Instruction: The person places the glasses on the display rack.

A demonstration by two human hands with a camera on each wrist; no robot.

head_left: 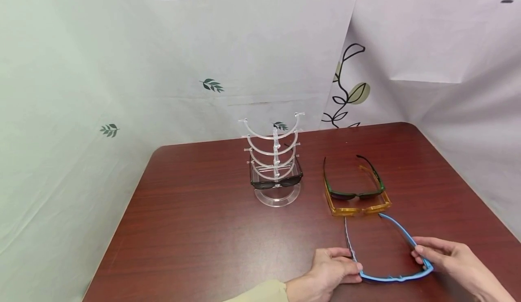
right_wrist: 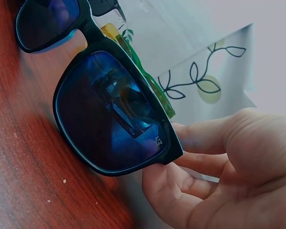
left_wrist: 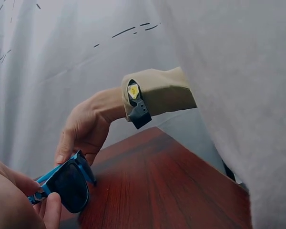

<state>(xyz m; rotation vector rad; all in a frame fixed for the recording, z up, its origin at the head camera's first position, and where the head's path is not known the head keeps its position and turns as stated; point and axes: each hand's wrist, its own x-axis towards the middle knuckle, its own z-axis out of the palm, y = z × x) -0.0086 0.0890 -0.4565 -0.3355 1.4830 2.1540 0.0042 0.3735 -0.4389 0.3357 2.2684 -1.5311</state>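
Observation:
Blue-framed sunglasses (head_left: 396, 278) with dark lenses are held between both hands near the table's front right, arms unfolded and pointing away. My left hand (head_left: 331, 270) pinches them at the left hinge corner. At the right corner, my right hand (head_left: 447, 257) grips the blue arm between thumb and fingers. Up close in the right wrist view, the dark lens (right_wrist: 109, 114) shows a small mark by its outer edge. Just beyond lie green-and-black sunglasses (head_left: 358, 195) and amber-framed glasses (head_left: 346, 211), overlapping each other.
A clear tiered glasses stand (head_left: 277, 200) is at the table's middle, with black sunglasses (head_left: 277, 183) on its lowest tier and bare curved bars above. The dark red table (head_left: 195, 229) backs onto a pale hanging cloth (head_left: 260, 44) with leaf prints.

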